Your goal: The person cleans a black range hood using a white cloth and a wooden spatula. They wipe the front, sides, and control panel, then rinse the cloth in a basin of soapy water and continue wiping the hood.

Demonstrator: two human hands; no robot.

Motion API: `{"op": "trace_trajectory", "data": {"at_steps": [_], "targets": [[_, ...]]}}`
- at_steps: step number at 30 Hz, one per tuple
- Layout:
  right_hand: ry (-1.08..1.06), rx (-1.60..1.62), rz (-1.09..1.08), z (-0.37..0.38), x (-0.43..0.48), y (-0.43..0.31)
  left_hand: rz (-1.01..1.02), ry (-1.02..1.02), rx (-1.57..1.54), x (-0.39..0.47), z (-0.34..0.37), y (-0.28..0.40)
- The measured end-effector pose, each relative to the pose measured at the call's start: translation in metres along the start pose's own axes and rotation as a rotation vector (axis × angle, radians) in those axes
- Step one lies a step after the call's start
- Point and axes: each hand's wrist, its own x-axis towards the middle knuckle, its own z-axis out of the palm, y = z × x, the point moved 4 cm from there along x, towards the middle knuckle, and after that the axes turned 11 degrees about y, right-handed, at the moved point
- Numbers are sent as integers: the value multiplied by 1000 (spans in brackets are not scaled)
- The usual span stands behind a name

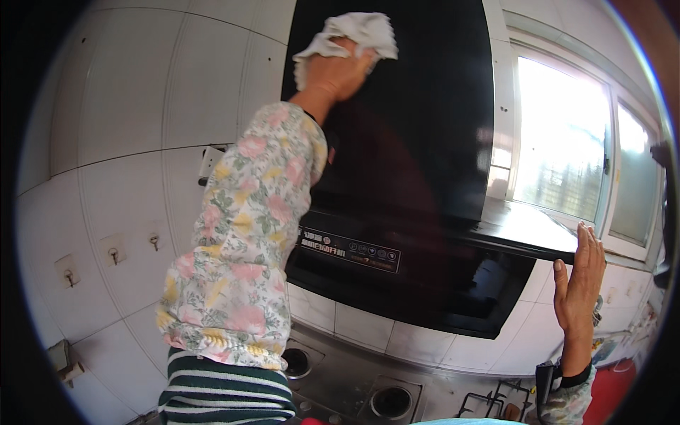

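My left hand (340,71) presses a white cloth (366,32) against the upper black front of a range hood (409,127); its arm wears a floral sleeve cover. The cloth is bunched around the fingers, which it partly hides. At the right, my right hand (581,276) is raised with its palm against the right end of the hood's ledge (531,228), thumb apart from the fingers, holding nothing. A label strip with writing and icons (350,249) runs along the hood's lower front.
Below the hood lies a metal gas stove (345,372) with burners (391,402) and a pan support (491,401). A sliding window (563,133) is at the right. The tiled wall at the left bears hooks (113,255) and a power socket (211,162).
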Motion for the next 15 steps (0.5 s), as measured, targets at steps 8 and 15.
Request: {"op": "trace_trajectory", "data": {"at_steps": [8,15], "targets": [[-31,-23,9,1,1,2,-295,168,21,8,9,-79],[30,-9,-48,4,-1,6,-303,-82,247,-53,39,-135]]}}
